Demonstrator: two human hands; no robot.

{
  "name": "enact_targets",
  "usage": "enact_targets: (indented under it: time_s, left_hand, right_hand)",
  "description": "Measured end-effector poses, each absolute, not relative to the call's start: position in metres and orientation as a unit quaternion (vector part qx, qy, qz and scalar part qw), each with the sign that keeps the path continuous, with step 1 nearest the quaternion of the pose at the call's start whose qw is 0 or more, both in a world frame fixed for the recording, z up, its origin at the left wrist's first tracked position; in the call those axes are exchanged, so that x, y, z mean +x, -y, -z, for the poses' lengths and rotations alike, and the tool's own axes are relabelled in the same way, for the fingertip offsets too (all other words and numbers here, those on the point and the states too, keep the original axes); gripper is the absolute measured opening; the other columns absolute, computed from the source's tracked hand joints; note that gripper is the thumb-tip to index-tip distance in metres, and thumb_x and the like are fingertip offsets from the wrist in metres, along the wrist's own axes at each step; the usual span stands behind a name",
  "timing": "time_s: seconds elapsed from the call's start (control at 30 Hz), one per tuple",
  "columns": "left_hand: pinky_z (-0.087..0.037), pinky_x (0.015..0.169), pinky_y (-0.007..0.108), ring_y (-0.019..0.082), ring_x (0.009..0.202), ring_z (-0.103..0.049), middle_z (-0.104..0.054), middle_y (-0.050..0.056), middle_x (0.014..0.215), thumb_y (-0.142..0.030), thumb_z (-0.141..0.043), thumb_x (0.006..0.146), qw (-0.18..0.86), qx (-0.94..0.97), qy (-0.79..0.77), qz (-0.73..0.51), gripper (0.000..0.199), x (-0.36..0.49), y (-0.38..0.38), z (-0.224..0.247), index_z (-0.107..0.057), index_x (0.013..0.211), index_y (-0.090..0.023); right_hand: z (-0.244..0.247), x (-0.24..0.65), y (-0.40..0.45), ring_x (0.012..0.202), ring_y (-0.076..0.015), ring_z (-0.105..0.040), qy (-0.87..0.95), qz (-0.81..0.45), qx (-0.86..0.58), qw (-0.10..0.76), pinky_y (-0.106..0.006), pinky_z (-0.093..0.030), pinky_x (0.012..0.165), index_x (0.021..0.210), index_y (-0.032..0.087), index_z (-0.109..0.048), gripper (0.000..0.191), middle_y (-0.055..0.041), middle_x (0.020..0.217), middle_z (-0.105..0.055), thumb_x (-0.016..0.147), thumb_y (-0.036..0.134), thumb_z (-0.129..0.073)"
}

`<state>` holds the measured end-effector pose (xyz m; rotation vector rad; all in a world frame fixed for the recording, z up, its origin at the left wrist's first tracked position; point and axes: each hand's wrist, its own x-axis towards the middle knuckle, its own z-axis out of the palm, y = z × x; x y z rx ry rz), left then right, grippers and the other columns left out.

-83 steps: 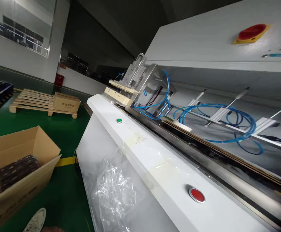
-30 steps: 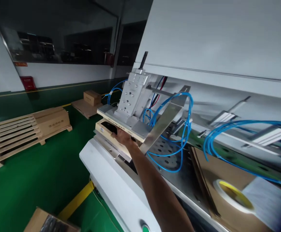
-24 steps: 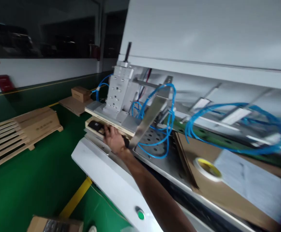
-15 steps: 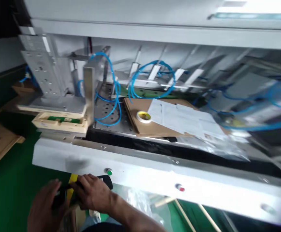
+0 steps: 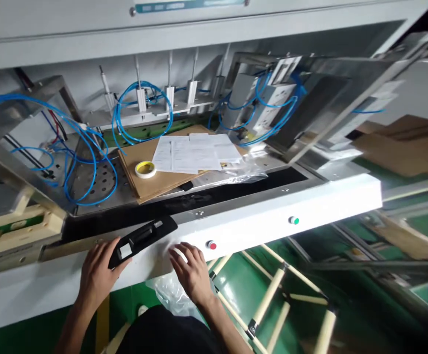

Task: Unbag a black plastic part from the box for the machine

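The left hand (image 5: 98,275) is closed on the near end of a black part (image 5: 144,238), which is held slantwise above the white ledge (image 5: 250,223) of a machine. The right hand (image 5: 192,275) is raised beside the part's far end, apart from it, with its fingers loosely curled and parted. The two hands are kept apart. A pale label is carried on the part near the left hand's fingers. To the right of the part, a red button (image 5: 211,245) and a green button (image 5: 294,221) are set in the ledge. Behind the ledge, a tape roll (image 5: 145,169) and white papers (image 5: 195,152) are laid on brown cardboard (image 5: 132,182). Blue tubes (image 5: 116,118) are looped around and behind it. At the left edge, a cream fixture (image 5: 51,216) is seen.
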<state>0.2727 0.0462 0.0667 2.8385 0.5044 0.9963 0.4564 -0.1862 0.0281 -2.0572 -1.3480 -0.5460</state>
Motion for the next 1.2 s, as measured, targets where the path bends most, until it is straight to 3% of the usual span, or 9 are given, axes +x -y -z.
enact_targets:
  time_s: [0.2, 0.57, 0.77, 0.93, 1.03, 1.2]
  left_hand:
    - [-0.055, 0.09, 0.042, 0.03, 0.104, -0.07, -0.074, 0.011, 0.114, -0.052, -0.063, 0.102, 0.064, 0.953, -0.094, -0.281, 0.048, 0.332, -0.051, -0.066, -0.06, 0.139, -0.02]
    - [-0.057, 0.096, 0.043, 0.03, 0.112, -0.069, -0.073, 0.011, 0.121, -0.044, -0.067, 0.101, 0.116, 0.963, -0.071, -0.234, 0.047, 0.35, -0.044, -0.05, -0.057, 0.142, -0.023]
    - [-0.056, 0.102, 0.047, 0.032, 0.117, -0.067, -0.071, 0.011, 0.127, -0.041, -0.07, 0.098, 0.131, 0.961, -0.1, -0.22, 0.052, 0.351, -0.036, -0.049, -0.054, 0.145, -0.023]
    - [-0.054, 0.11, 0.051, 0.035, 0.136, -0.059, -0.061, 0.017, 0.144, -0.049, -0.072, 0.096, 0.149, 0.93, -0.111, -0.318, 0.064, 0.321, -0.027, -0.05, -0.048, 0.147, -0.019]
    - [-0.053, 0.11, 0.052, 0.036, 0.137, -0.058, -0.063, 0.017, 0.141, -0.046, -0.079, 0.091, 0.115, 0.931, -0.095, -0.332, 0.053, 0.295, -0.019, -0.042, -0.056, 0.131, -0.02]
    - [-0.055, 0.106, 0.049, 0.033, 0.128, -0.063, -0.068, 0.014, 0.132, -0.019, -0.075, 0.092, 0.017, 0.923, -0.126, -0.362, 0.02, 0.278, -0.014, -0.029, -0.068, 0.11, -0.021]
  right_hand:
    - [-0.008, 0.488, 0.191, 0.117, -0.0234, -0.067, 0.541, 0.202, -0.756, 0.309, -0.041, -0.051, 0.099, 0.127, 0.024, -0.073, 0.028, -0.0082, 0.12, -0.078, 0.108, 0.021, -0.053]
    - [-0.005, 0.484, 0.197, 0.122, -0.0225, -0.064, 0.545, 0.18, -0.77, 0.278, -0.044, -0.044, 0.111, 0.133, 0.027, -0.07, 0.032, -0.0071, 0.127, -0.076, 0.105, 0.018, -0.057]
    - [-0.016, 0.481, 0.196, 0.116, -0.0216, -0.065, 0.541, 0.191, -0.773, 0.272, -0.046, -0.041, 0.116, 0.12, 0.024, -0.071, 0.024, -0.007, 0.119, -0.077, 0.106, 0.015, -0.054]
    - [-0.038, 0.479, 0.19, 0.102, -0.0207, -0.065, 0.541, 0.183, -0.77, 0.284, -0.045, -0.041, 0.113, 0.119, 0.023, -0.068, 0.026, -0.0058, 0.107, -0.076, 0.108, 0.013, -0.047]
    - [-0.048, 0.482, 0.185, 0.093, -0.021, -0.061, 0.548, 0.18, -0.768, 0.28, -0.042, -0.044, 0.103, 0.119, 0.022, -0.068, 0.024, -0.0056, 0.101, -0.074, 0.107, 0.014, -0.049]
    - [-0.052, 0.49, 0.183, 0.09, -0.0219, -0.06, 0.561, 0.169, -0.767, 0.263, -0.039, -0.045, 0.092, 0.121, 0.021, -0.069, 0.024, -0.0062, 0.097, -0.072, 0.106, 0.015, -0.052]
